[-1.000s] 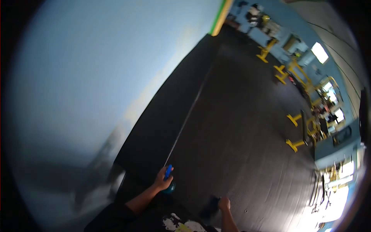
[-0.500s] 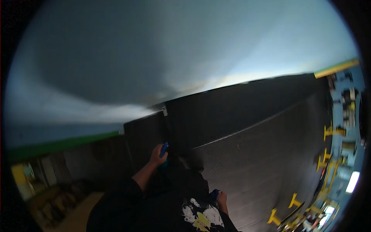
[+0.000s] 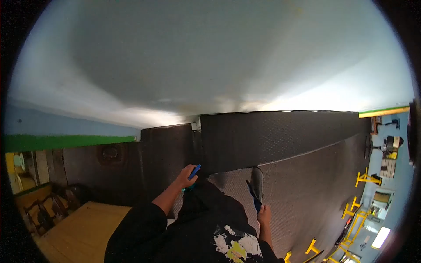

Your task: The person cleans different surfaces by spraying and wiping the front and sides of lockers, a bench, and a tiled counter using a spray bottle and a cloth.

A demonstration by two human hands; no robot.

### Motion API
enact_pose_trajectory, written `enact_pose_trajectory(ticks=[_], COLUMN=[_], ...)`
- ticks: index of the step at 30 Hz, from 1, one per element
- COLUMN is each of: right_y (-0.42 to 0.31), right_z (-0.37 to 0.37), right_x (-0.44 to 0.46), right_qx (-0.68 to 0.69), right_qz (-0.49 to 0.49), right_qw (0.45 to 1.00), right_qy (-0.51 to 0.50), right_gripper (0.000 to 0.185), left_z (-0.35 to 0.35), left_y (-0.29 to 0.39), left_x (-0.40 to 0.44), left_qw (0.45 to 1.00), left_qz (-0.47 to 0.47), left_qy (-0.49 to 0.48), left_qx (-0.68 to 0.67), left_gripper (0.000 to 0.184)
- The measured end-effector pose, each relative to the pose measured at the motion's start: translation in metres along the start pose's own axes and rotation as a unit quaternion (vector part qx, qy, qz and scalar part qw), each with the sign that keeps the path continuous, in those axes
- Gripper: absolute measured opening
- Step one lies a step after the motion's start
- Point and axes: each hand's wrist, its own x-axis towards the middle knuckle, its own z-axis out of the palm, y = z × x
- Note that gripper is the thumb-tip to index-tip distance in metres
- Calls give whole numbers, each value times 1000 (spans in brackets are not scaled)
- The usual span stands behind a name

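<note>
My left hand (image 3: pixel 187 176) is closed around a blue-topped spray bottle (image 3: pixel 195 171); a bit of teal shows below my fingers, and the rest of it is hidden. Down to the right, my right hand (image 3: pixel 264 215) grips the lower end of a long, dark blue, flat thing (image 3: pixel 253 193) whose kind I cannot make out. It points up and away from me. Beneath both hands lies dark textured matting (image 3: pixel 302 188). A piece with a rounded corner (image 3: pixel 258 171) shows just beyond my right hand, close to the flat thing.
A pale blue-grey wall (image 3: pixel 210 57) rises ahead, with a green band (image 3: pixel 70 143) at left. A wooden tabletop (image 3: pixel 87 228) and dark chairs (image 3: pixel 41 215) stand at lower left. Yellow metal stands (image 3: pixel 367 177) line the right side, near a shelf area (image 3: pixel 390 144).
My view has turned and levelled out. My right hand has come up and forward, and the dark blue flat thing now shows at length. My left hand keeps its grip.
</note>
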Motion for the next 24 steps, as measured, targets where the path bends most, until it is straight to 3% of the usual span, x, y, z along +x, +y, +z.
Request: enact_pose_trajectory(ticks=[2, 4, 8, 11, 14, 16, 20, 22, 24], right_y=[6, 16, 38, 59, 58, 55, 86, 98, 139], right_z=[1, 4, -6, -1, -12, -24, -42, -67, -73], right_x=[-5, -12, -32, -36, -50, -55, -55, -49, -37], right_qx=[8, 36, 29, 55, 114, 143, 143, 128, 143], right_qz=[-5, 4, 9, 7, 98, 121, 130, 202, 214], right_qw=[1000, 999, 997, 993, 985, 978, 975, 965, 960], right_qy=[17, 30, 64, 105, 88, 95, 112, 106, 110], right_gripper=[30, 27, 27, 29, 29, 30, 31, 30, 28], left_z=[11, 25, 49, 75, 107, 137, 194, 229, 270], left_y=[4, -1, 49, 76, 95, 95, 128, 151, 159], left_x=[16, 36, 59, 71, 85, 98, 118, 131, 147], left_qw=[998, 997, 997, 987, 984, 986, 980, 973, 969], left_qz=[55, 57, 58, 153, 135, 59, 126, 167, 190], left_qy=[-14, -24, -38, -34, -103, -105, -105, -129, -125], left_qx=[3, 51, 23, 29, 54, 114, 109, 89, 94], left_gripper=[31, 35, 33, 29, 29, 36, 37, 34, 33])
